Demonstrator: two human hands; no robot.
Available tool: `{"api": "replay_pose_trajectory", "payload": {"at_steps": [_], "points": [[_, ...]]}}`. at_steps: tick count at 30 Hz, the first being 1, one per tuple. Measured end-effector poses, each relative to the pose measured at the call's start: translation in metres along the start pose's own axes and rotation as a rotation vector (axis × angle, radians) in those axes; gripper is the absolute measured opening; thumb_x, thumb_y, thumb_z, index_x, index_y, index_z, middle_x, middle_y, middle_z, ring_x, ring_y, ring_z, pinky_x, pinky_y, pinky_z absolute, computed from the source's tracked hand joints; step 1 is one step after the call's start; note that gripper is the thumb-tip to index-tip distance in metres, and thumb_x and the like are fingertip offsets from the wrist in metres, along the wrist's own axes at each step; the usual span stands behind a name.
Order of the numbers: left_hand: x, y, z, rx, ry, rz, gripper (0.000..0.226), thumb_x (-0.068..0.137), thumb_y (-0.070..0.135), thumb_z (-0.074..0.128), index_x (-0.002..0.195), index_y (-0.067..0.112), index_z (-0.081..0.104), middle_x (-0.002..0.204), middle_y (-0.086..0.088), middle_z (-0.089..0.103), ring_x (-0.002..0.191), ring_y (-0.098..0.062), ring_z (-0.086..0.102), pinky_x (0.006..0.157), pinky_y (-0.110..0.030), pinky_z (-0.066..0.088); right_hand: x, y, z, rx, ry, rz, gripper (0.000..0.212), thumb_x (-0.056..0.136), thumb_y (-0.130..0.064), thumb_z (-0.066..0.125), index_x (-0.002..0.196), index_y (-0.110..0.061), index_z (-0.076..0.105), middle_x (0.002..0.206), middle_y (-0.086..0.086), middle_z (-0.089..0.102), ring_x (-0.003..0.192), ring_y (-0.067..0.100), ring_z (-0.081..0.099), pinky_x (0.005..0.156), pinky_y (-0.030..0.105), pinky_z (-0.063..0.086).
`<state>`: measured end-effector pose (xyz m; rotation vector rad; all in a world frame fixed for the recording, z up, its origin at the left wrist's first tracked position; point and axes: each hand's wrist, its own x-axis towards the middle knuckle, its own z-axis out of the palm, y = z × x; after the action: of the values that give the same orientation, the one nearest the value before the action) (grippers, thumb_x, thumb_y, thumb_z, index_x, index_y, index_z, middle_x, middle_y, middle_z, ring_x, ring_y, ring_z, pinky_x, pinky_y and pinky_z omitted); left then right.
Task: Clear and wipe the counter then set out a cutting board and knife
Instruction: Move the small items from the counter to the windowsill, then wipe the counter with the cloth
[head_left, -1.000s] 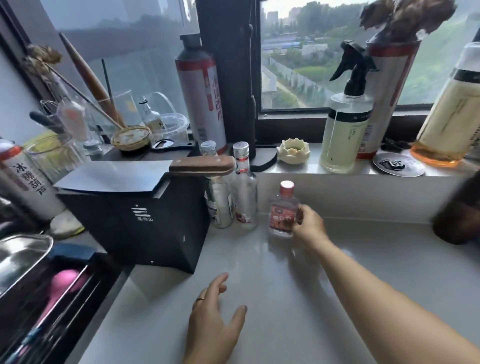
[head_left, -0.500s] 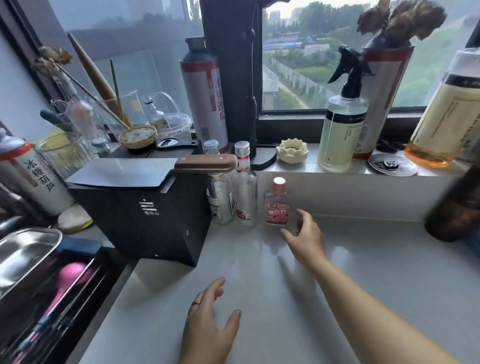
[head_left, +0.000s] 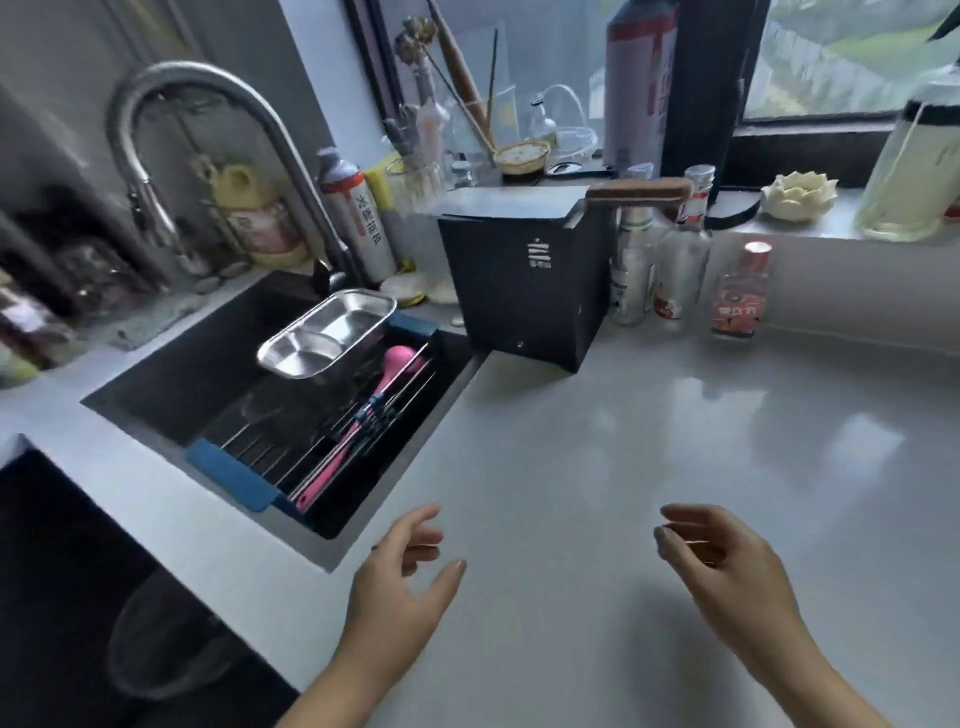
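Observation:
The pale glossy counter (head_left: 649, 467) fills the middle and right of the head view. A cleaver with a brown wooden handle (head_left: 636, 191) lies flat across the top of a black box (head_left: 524, 291) at the back. A small red-capped bottle (head_left: 740, 293) stands against the back wall, to the right of two clear glass bottles (head_left: 657, 270). My left hand (head_left: 400, 587) and my right hand (head_left: 727, 571) hover over the counter's near part, both with fingers apart and holding nothing. No cutting board is in view.
A dark sink (head_left: 208, 384) at left holds a drying rack with a steel tray (head_left: 327, 332) and a pink utensil (head_left: 363, 415). A curved faucet (head_left: 218, 119) rises behind it. Bottles, jars and a white lotus dish (head_left: 800, 195) crowd the windowsill.
My right hand has let go of the red-capped bottle and drawn back toward me. The view has swung left and down, bringing the sink into sight.

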<state>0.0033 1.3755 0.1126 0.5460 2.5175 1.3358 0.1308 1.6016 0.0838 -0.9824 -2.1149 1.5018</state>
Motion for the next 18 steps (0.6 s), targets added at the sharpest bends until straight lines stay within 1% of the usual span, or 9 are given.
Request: {"api": "replay_pose_trajectory", "payload": {"at_steps": [2, 3, 4, 8, 10, 12, 15, 16, 18], "points": [[-0.011, -0.021, -0.026, -0.037, 0.048, -0.051, 0.045, 0.077, 0.010, 0.069, 0.110, 0.034, 0.050, 0.097, 0.009, 0.061, 0.092, -0.011, 0.061, 0.085, -0.024, 0.045, -0.023, -0.014, 0.028, -0.016, -0.062, -0.025, 0.017, 0.079, -0.010, 0.068, 0.088, -0.025, 0.066, 0.076, -0.006, 0.070, 0.069, 0.009, 0.068, 0.059, 0.005, 0.044], [-0.016, -0.031, -0.038, -0.055, 0.068, -0.068, 0.045, 0.077, 0.010, 0.069, 0.110, 0.034, 0.049, 0.097, 0.009, 0.061, 0.092, -0.011, 0.061, 0.085, -0.024, 0.045, -0.034, -0.021, 0.045, -0.031, -0.101, -0.039, 0.018, 0.079, -0.010, 0.068, 0.086, -0.027, 0.066, 0.073, -0.007, 0.070, 0.065, 0.006, 0.067, 0.059, 0.006, 0.044], [-0.021, -0.042, -0.050, -0.076, 0.088, -0.079, 0.046, 0.077, 0.010, 0.068, 0.109, 0.036, 0.048, 0.097, 0.009, 0.060, 0.092, -0.010, 0.060, 0.084, -0.023, 0.045, -0.045, -0.027, 0.063, -0.048, -0.145, -0.054, 0.020, 0.078, -0.011, 0.068, 0.083, -0.030, 0.065, 0.071, -0.007, 0.070, 0.062, 0.004, 0.066, 0.059, 0.007, 0.045], [-0.050, -0.101, -0.113, -0.098, 0.188, -0.131, 0.052, 0.075, 0.012, 0.071, 0.107, 0.043, 0.045, 0.101, 0.012, 0.057, 0.095, -0.006, 0.057, 0.081, -0.016, 0.042, -0.087, -0.055, 0.155, -0.142, -0.329, -0.130, 0.027, 0.076, -0.012, 0.070, 0.078, -0.038, 0.061, 0.065, -0.013, 0.071, 0.062, 0.001, 0.065, 0.057, 0.005, 0.045], [-0.072, -0.138, -0.157, -0.129, 0.287, -0.206, 0.054, 0.073, 0.010, 0.073, 0.105, 0.044, 0.047, 0.101, 0.011, 0.057, 0.093, -0.007, 0.058, 0.084, -0.023, 0.043, -0.107, -0.072, 0.206, -0.191, -0.405, -0.155, 0.024, 0.077, -0.012, 0.069, 0.081, -0.034, 0.062, 0.064, -0.009, 0.069, 0.068, 0.001, 0.064, 0.057, 0.005, 0.045], [-0.094, -0.176, -0.204, -0.160, 0.368, -0.293, 0.052, 0.071, 0.007, 0.074, 0.106, 0.040, 0.051, 0.097, 0.009, 0.060, 0.089, -0.009, 0.060, 0.083, -0.030, 0.043, -0.122, -0.091, 0.254, -0.218, -0.453, -0.181, 0.016, 0.080, -0.014, 0.067, 0.088, -0.028, 0.062, 0.068, -0.009, 0.067, 0.071, 0.000, 0.061, 0.057, 0.007, 0.044], [-0.120, -0.221, -0.264, -0.169, 0.424, -0.374, 0.048, 0.071, 0.009, 0.074, 0.104, 0.038, 0.054, 0.092, 0.010, 0.063, 0.084, -0.012, 0.063, 0.078, -0.030, 0.042, -0.139, -0.122, 0.318, -0.237, -0.483, -0.227, 0.012, 0.083, -0.020, 0.064, 0.091, -0.027, 0.060, 0.074, -0.010, 0.066, 0.062, -0.001, 0.060, 0.054, 0.009, 0.044], [-0.123, -0.231, -0.281, -0.178, 0.445, -0.386, 0.047, 0.072, 0.010, 0.074, 0.104, 0.037, 0.054, 0.091, 0.010, 0.063, 0.084, -0.012, 0.063, 0.077, -0.030, 0.042, -0.143, -0.132, 0.336, -0.238, -0.486, -0.236, 0.011, 0.084, -0.020, 0.063, 0.092, -0.027, 0.060, 0.075, -0.010, 0.066, 0.063, 0.000, 0.060, 0.055, 0.010, 0.042], [-0.122, -0.248, -0.309, -0.198, 0.481, -0.396, 0.045, 0.073, 0.011, 0.072, 0.103, 0.039, 0.053, 0.091, 0.011, 0.063, 0.084, -0.011, 0.063, 0.076, -0.030, 0.044, -0.149, -0.149, 0.367, -0.239, -0.498, -0.244, 0.012, 0.085, -0.022, 0.063, 0.093, -0.029, 0.059, 0.078, -0.009, 0.066, 0.070, 0.007, 0.062, 0.059, 0.013, 0.042]]}}
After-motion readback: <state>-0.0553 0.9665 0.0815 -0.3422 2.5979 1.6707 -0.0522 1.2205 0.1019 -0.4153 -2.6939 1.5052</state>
